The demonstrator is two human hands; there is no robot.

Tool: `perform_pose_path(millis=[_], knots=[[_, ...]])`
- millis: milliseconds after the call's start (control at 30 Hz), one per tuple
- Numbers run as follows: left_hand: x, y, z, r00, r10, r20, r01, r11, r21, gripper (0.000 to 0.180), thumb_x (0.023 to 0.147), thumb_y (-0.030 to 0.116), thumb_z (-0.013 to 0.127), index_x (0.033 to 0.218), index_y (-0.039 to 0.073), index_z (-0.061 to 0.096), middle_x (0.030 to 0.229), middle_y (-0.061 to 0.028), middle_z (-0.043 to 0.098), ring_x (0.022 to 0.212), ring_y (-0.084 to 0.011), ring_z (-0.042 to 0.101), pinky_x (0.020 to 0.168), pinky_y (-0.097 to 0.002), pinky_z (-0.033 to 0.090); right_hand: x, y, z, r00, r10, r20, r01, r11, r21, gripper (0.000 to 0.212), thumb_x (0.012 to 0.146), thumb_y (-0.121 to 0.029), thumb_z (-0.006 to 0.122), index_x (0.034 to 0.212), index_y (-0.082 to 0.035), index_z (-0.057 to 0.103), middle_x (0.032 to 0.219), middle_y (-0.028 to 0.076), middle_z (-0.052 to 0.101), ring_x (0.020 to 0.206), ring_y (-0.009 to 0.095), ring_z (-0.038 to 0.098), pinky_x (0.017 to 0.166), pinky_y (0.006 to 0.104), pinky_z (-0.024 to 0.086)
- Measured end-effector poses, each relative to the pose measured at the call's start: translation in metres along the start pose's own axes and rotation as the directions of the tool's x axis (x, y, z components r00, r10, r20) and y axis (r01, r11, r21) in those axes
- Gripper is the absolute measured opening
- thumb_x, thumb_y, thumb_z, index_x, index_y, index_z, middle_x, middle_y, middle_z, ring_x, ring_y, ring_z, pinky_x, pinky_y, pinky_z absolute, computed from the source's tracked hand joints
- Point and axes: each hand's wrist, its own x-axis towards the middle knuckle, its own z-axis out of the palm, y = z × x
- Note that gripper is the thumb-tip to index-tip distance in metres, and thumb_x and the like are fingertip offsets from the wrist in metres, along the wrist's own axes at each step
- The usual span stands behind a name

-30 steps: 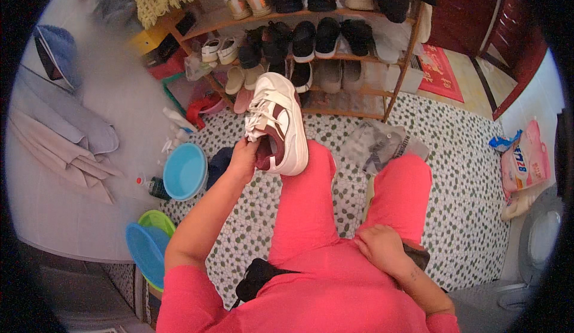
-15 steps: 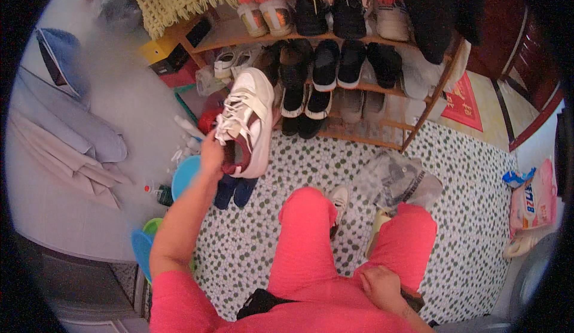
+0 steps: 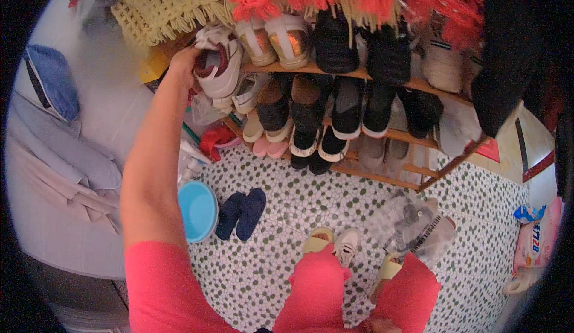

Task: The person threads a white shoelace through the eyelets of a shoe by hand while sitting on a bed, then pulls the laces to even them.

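My left hand (image 3: 182,64) is closed around the heel of a white and maroon sneaker (image 3: 216,70), holding it at the left end of the top board of the wooden shoe rack (image 3: 382,81), toe pointing down and right of my fingers. Just right of my hand stands a pair of white and gold sandals (image 3: 275,37), below it a row of dark shoes, and far beneath, by my elbow, a blue basin (image 3: 197,210) on the spotted floor; my right hand is out of sight
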Motion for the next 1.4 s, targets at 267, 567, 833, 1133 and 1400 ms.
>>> perform_pose_path(millis=[267,567,833,1133,1400], knots=[[0.006,-0.033,-0.040,0.971,-0.098,0.217,0.151,0.957,-0.246,0.048,0.080,0.040,0.059,0.116,0.009,0.048,0.103,-0.0048,0.057,0.092,-0.0223,0.056,0.079,-0.0423,0.046,0.056,0.004,-0.021,0.999,0.010,0.039,-0.010,1.000,0.005,0.025,0.082,-0.025,0.047,0.102,-0.016,0.059,0.088,0.008,0.062,0.082,0.027,0.061,0.062,0.0411,0.052],[-0.024,-0.035,0.048,0.901,0.424,-0.089,-0.389,0.882,0.266,0.085,0.068,0.020,0.077,0.133,0.004,0.023,0.125,-0.0164,0.043,0.110,-0.0239,0.046,0.089,-0.0380,0.041,0.073,0.000,-0.015,0.998,-0.008,0.056,0.009,1.000,-0.013,0.025,0.083,-0.024,0.046,0.104,-0.017,0.058,0.089,0.007,0.061,0.082,0.026,0.061,0.061,0.0396,0.052],[0.033,-0.050,0.025,0.884,0.468,-0.003,-0.465,0.879,0.100,0.059,0.068,0.006,0.074,0.118,0.005,0.044,0.110,-0.0109,0.055,0.097,-0.0258,0.055,0.081,-0.0379,0.049,0.055,0.000,-0.012,1.000,-0.006,0.025,0.005,1.000,0.017,0.026,0.083,-0.023,0.046,0.106,-0.017,0.057,0.090,0.007,0.061,0.082,0.025,0.061,0.060,0.0383,0.052],[-0.056,-0.164,0.055,0.444,0.895,0.050,-0.739,0.333,0.586,0.069,0.072,0.009,0.072,0.129,0.004,0.031,0.126,-0.0186,0.043,0.116,-0.0281,0.040,0.100,-0.0411,0.032,0.029,-0.009,-0.007,0.998,0.047,-0.039,-0.043,0.994,0.103,0.028,0.084,-0.022,0.045,0.109,-0.017,0.056,0.092,0.007,0.061,0.082,0.025,0.061,0.060,0.0368,0.053],[-0.316,-0.390,0.167,-0.209,-0.373,0.904,-0.804,0.592,0.059,0.037,0.078,0.025,0.057,0.114,0.014,0.054,0.123,-0.0116,0.049,0.115,-0.0302,0.045,0.095,-0.0386,0.037,-0.014,-0.004,-0.008,0.997,0.057,-0.052,-0.048,0.985,0.165,0.029,0.084,-0.022,0.045,0.111,-0.018,0.055,0.093,0.006,0.060,0.082,0.024,0.061,0.059,0.0354,0.053]])
